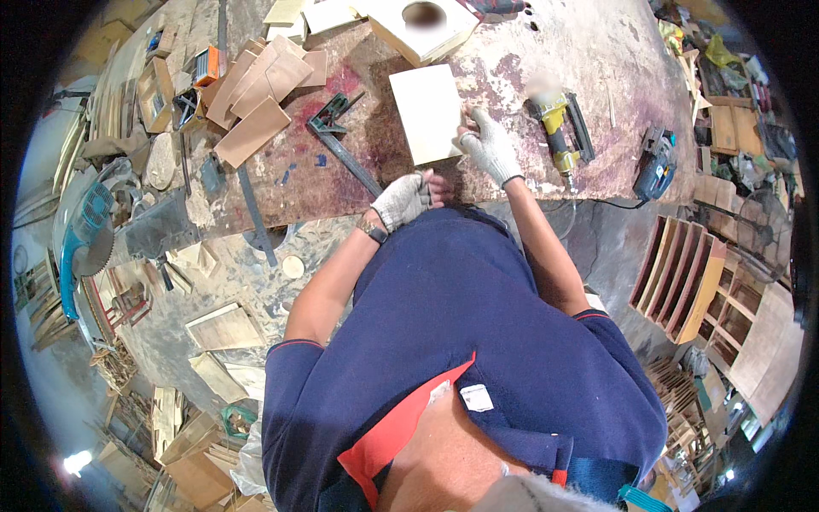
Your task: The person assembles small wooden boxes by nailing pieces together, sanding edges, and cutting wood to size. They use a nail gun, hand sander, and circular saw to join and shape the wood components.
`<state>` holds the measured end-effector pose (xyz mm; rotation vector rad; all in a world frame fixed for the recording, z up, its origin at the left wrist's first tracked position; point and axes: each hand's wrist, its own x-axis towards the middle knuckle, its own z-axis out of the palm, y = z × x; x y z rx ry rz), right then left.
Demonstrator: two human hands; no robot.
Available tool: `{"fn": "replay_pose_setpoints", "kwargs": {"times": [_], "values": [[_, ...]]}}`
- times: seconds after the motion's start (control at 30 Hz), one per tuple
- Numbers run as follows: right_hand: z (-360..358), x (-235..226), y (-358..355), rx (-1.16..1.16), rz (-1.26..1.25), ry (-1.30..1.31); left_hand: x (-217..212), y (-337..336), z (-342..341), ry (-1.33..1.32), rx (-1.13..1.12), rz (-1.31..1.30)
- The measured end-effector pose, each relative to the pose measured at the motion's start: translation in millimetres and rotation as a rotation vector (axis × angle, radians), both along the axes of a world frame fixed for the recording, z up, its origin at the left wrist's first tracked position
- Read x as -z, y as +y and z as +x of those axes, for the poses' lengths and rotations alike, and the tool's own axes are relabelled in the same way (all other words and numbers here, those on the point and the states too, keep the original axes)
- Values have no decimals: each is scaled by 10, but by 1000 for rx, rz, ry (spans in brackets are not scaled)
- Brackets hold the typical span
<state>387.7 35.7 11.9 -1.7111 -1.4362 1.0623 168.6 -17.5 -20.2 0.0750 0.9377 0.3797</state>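
Observation:
A pale, flat rectangular wooden piece [426, 113] lies on the worn workbench [341, 183] in front of me. At its lower right edge is my right hand [492, 152] in a white knit glove with bare fingertips. Its fingers are bent and apart beside that edge; whether they touch it I cannot tell. My left hand [408, 200], gloved the same way, is at the bench's near edge, just below the piece. Its fingers are loosely bent, and nothing shows in them. A dark metal bar clamp [345, 154] lies to its upper left.
A yellow-green nail gun [556, 136] and a blue power tool [655, 165] lie to the right. Brown wooden pieces [260, 94] are stacked at left. Behind stands a pale box with a round hole [401, 38]. A blue circular saw [90, 226] is far left.

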Motion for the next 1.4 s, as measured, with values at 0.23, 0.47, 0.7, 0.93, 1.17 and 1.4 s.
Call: {"fn": "replay_pose_setpoints", "kwargs": {"times": [0.23, 0.47, 0.7, 0.93, 1.17, 1.4], "values": [[169, 201, -222, 107, -32, -211, -155, 167, -275, 699, 58, 718], [-67, 223, -234, -45, -55, -237, 58, 479, -52, 1063, 331, 880], [-166, 203, -61, -44, -26, -102, 75, 502, 151, 1201, 126, 1031], [-189, 410, 11, -75, -134, -138, 85, 612, 86, 1001, 280, 925], [-137, 617, 166, 121, -97, 187, -142, 712, 6, 981, 99, 927], [407, 554, 190, 240, -298, 282, 104, 829, -924, 1260, -313, 1154]]}}
